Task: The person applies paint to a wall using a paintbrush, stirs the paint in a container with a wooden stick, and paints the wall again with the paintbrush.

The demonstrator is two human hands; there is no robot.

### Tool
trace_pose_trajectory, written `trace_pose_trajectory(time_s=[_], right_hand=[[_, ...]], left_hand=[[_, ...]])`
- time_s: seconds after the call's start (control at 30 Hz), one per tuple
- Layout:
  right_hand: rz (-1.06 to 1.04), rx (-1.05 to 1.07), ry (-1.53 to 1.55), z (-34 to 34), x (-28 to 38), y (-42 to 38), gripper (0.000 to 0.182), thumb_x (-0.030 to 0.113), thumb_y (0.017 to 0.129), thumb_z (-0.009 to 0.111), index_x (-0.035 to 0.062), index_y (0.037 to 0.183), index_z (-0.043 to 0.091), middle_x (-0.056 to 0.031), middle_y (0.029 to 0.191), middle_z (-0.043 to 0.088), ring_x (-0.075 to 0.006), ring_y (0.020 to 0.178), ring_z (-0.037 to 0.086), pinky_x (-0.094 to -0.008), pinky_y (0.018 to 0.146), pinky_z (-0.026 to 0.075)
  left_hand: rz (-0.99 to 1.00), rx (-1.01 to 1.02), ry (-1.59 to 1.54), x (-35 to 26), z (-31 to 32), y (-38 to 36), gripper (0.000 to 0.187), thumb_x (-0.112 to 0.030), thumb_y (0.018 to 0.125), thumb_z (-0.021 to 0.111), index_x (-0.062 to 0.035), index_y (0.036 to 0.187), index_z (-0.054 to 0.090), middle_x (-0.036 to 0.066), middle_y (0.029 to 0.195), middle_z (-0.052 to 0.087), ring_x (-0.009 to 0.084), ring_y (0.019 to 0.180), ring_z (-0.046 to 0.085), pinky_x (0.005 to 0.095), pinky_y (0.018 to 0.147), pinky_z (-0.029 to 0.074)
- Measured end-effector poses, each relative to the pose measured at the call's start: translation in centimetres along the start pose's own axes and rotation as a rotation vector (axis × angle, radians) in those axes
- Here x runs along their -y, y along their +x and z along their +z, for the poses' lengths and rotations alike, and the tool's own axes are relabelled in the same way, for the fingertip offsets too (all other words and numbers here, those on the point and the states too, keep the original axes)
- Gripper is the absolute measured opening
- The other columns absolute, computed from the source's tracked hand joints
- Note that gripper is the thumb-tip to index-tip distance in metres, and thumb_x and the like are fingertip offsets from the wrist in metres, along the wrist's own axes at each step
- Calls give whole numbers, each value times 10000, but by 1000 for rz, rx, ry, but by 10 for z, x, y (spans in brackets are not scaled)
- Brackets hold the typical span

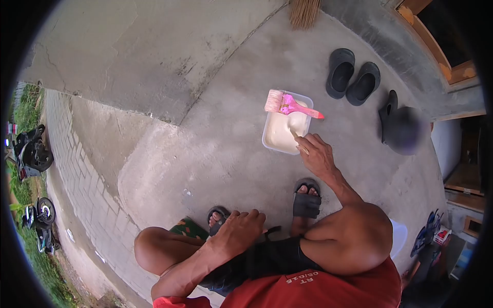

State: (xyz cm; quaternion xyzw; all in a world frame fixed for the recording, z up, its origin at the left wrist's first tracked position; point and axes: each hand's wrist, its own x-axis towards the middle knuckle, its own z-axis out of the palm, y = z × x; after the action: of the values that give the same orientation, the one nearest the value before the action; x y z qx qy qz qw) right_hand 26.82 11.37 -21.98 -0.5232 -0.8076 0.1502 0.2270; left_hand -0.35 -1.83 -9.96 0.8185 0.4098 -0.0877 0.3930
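A white plastic tub (266,145) on the concrete floor holds cream-white paint (280,131). Across its far rim lies a paintbrush (292,106) with a pink handle and paint-coated bristles. My right hand (316,154) is closed on a thin, pale stick (294,133), whose lower end dips into the paint at the tub's right side. My left hand (240,231) hangs in front of my lap near my left foot, its fingers curled under. Whatever it may hold is hidden beneath the knuckles.
Dark slip-on shoes (363,83) stand beyond the tub to the right, near a wall and a wooden frame (447,61). A broom (305,14) is at the top. Low concrete (154,56) rises at left. Motorbikes (35,151) stand past the paving. A blurred round object (404,131) is at right.
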Motion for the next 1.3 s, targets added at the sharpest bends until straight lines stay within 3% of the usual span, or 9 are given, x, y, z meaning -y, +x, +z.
trace_pose_trajectory(time_s=[0.23, 0.43, 0.57, 0.7, 0.73, 0.83, 1.0, 1.23, 1.3], right_hand=[[6, -64, -43, 0, -11, 17, 287, 44, 837, 722, 92, 1120, 698, -56, 938, 627, -256, 879, 631, -400, 726, 544], [-125, 13, 40, 5, -3, 17, 314, 54, 823, 739, 98, 1132, 699, -41, 937, 631, -259, 882, 623, -410, 718, 545], [-13, 10, -54, -6, -10, 6, 313, 56, 821, 740, 99, 1128, 697, -43, 926, 620, -262, 876, 617, -408, 726, 543], [-154, 96, 40, 1, 6, 8, 304, 81, 849, 723, 82, 1150, 680, -38, 924, 592, -237, 866, 601, -387, 729, 551], [-163, 25, 43, 5, 0, 18, 327, 45, 826, 732, 90, 1146, 686, -37, 922, 619, -261, 873, 613, -399, 729, 544], [-30, -19, -54, -2, -10, 21, 327, 51, 830, 731, 93, 1151, 683, -38, 926, 619, -261, 882, 619, -401, 726, 547], [-126, 152, 58, 5, 14, -4, 278, 81, 842, 734, 96, 1118, 711, -34, 963, 652, -251, 916, 641, -394, 745, 560], [-46, 59, 163, 8, -6, 30, 242, 109, 872, 716, 111, 1114, 716, -32, 943, 651, -243, 937, 645, -397, 777, 558], [3, -29, 180, 7, -10, 34, 235, 93, 882, 715, 89, 1116, 721, -68, 974, 677, -282, 942, 657, -403, 810, 539]], left_hand=[[-14, 11, 6, 0, 0, -1, 302, -299, 1001, 594, -22, 1121, 593, 160, 1066, 646, 345, 1033, 667, 449, 913, 495], [1, 6, 2, 1, 4, 2, 312, -307, 995, 603, -16, 1107, 592, 166, 1058, 649, 351, 1020, 672, 446, 903, 503], [-19, -12, 11, 3, 5, -3, 322, -314, 992, 608, -16, 1115, 589, 168, 1063, 648, 357, 1019, 671, 452, 901, 506], [3, -14, -8, -1, 2, 0, 321, -314, 994, 606, -17, 1114, 590, 167, 1066, 648, 360, 1018, 671, 451, 902, 506], [-1, -3, 12, -2, 0, 2, 321, -315, 995, 605, -17, 1114, 590, 167, 1065, 648, 358, 1018, 672, 449, 901, 507], [-26, 12, 33, 1, 1, 0, 322, -318, 996, 602, -18, 1114, 591, 166, 1061, 648, 354, 1016, 673, 448, 899, 508], [-4, 1, 9, 2, 5, -1, 326, -322, 999, 594, -17, 1114, 592, 162, 1044, 644, 349, 1007, 675, 448, 887, 510], [-7, 4, 47, -2, 0, 2, 311, -306, 991, 606, -18, 1105, 597, 158, 1040, 648, 347, 1001, 676, 444, 890, 506], [-5, -7, 32, 1, 2, 2, 309, -304, 990, 608, -18, 1106, 596, 158, 1040, 649, 349, 1001, 676, 446, 893, 505]])
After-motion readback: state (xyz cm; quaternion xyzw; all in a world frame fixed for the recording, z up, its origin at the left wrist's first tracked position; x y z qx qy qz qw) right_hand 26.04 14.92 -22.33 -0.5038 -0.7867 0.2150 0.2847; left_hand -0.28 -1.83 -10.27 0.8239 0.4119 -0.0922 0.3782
